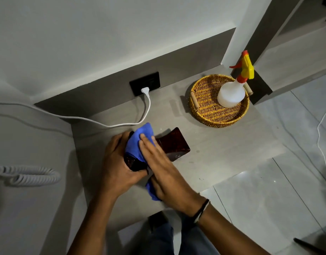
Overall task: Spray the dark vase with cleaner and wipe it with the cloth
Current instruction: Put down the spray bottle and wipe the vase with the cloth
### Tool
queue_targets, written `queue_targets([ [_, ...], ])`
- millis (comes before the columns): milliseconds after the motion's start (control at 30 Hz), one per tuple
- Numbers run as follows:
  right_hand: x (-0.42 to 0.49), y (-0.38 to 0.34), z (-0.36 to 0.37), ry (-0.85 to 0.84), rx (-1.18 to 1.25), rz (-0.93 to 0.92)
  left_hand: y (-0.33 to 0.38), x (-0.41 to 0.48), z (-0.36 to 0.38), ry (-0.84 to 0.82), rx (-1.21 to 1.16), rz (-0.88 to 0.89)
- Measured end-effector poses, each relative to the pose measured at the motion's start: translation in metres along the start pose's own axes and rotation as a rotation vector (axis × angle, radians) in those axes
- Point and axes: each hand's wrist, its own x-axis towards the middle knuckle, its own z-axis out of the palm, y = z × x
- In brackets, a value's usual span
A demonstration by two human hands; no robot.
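Observation:
The dark vase [174, 144], glossy brown-black with a flared square end, lies tilted over the grey ledge [222, 150]. My left hand [118, 162] grips its near end from the left. A blue cloth [138, 142] is draped over the vase's middle, and my right hand [162, 168] presses flat on the cloth with fingers stretched out; a fold of cloth hangs below that palm. The spray bottle [232, 92], white with a yellow and red trigger head, stands apart in a wicker basket [204, 111] at the back right.
A white plug and cable [146, 107] run from a black wall socket [145, 82] leftward across the ledge, just behind the vase. A coiled white cord [29, 174] lies at the far left. Pale tiled floor [278, 190] lies to the right of the ledge.

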Motion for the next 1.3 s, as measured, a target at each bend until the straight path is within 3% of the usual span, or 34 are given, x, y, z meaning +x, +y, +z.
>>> queue_targets([
  [67, -0.003, 0.02, -0.016, -0.006, -0.125, 0.015, -0.002, -0.002, 0.0, 0.01, 0.011, -0.018],
  [133, -0.006, 0.046, -0.039, -0.006, -0.239, 0.226, -0.001, -0.003, 0.002, 0.025, -0.02, -0.038],
  [233, -0.012, 0.071, -0.072, 0.236, -0.002, 0.51, -0.006, -0.002, 0.007, 0.073, -0.153, -0.126],
  [333, -0.026, 0.09, -0.089, 0.478, 0.251, 0.709, -0.013, 0.005, 0.008, 0.164, -0.444, -0.427],
  [467, -0.027, 0.095, -0.093, 0.466, 0.572, 0.862, -0.011, 0.022, 0.015, 0.209, -0.623, -0.637],
  [600, -0.009, 0.09, -0.085, 0.405, 0.674, 0.844, -0.013, 0.028, 0.022, 0.046, -0.583, -0.761],
  [667, -0.003, 0.093, -0.084, 0.412, 0.713, 0.844, -0.016, 0.027, 0.023, -0.026, -0.532, -0.729],
  [933, 0.004, 0.095, -0.084, 0.446, 0.564, 0.806, -0.018, 0.015, 0.028, -0.153, -0.306, -0.248],
  [1067, 0.003, 0.077, -0.073, 0.493, 0.174, 0.694, -0.01, 0.02, 0.026, -0.063, -0.152, -0.115],
  [1133, 0.003, 0.061, -0.065, 0.534, 0.0, 0.593, -0.001, 0.021, 0.024, -0.005, -0.097, -0.104],
  [1200, 0.006, 0.04, -0.057, 0.491, 0.002, 0.423, 0.007, 0.022, 0.024, 0.012, -0.097, -0.124],
  [1300, 0.012, 0.013, -0.042, 0.168, -0.03, 0.117, 0.015, 0.025, 0.025, 0.01, -0.102, -0.099],
])
